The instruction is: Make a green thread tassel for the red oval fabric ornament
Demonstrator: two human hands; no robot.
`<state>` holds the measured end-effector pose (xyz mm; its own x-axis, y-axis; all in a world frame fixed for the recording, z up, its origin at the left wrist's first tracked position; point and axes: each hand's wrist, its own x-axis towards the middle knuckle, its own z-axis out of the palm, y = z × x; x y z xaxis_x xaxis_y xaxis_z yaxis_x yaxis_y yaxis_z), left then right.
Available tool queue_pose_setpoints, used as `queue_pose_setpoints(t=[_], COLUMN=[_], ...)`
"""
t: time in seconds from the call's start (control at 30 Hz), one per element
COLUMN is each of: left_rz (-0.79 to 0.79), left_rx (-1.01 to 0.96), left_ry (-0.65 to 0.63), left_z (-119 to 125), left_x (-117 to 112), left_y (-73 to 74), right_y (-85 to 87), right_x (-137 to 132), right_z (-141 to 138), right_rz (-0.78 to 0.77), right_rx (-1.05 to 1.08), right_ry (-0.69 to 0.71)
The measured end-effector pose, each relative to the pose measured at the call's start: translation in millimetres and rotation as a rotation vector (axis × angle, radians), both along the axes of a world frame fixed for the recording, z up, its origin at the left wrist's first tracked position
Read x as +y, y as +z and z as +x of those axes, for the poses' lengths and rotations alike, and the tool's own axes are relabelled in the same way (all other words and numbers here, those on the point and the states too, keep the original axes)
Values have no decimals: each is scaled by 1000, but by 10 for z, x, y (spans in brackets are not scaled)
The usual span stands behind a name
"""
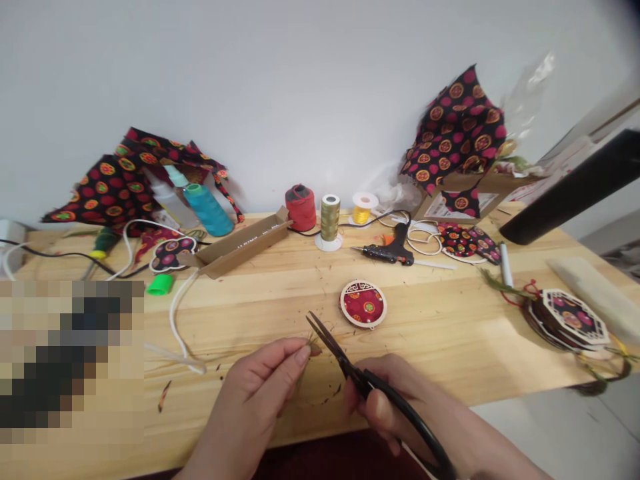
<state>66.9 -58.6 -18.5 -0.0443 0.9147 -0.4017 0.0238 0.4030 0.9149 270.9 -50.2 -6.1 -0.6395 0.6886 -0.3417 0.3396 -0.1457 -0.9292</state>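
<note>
My left hand is closed in a pinch on a small tuft of threads just above the wooden table's front edge. My right hand grips black scissors, and their slightly parted blades point up and left, right beside the tuft. A round ornament with red patterned fabric in a pale wooden frame lies flat a little beyond the scissor tips.
Thread spools in red, gold-green and yellow stand at the back. A glue gun, an open cardboard box, patterned fabric heaps, a teal spool and octagonal ornaments lie around. Thread clippings litter the table's near part.
</note>
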Motion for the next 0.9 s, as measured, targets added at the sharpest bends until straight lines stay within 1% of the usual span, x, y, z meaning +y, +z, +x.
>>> queue_pose_setpoints(t=[0.2,0.33,0.53,0.67,0.8,0.9], left_rz=[15,12,13,19,-22,-44], left_rx=[-11,-29,-2,-1,-70,-139], left_ry=[19,-8,17,30,85,169], left_z=[-3,-21,-10,11,17,0], left_x=[2,-16,-6,12,21,37], left_y=[-1,-15,-6,-13,-13,-7], right_y=[4,-9,-28,-75,-113,-80], right_x=[25,15,10,10,-10,-45], right_z=[-14,-3,-28,-48,-14,58], right_rz=[-49,-106,-84,-46,-69,-42], right_rx=[37,39,90,117,46,-61], right_ry=[0,-13,-58,-102,-142,-67])
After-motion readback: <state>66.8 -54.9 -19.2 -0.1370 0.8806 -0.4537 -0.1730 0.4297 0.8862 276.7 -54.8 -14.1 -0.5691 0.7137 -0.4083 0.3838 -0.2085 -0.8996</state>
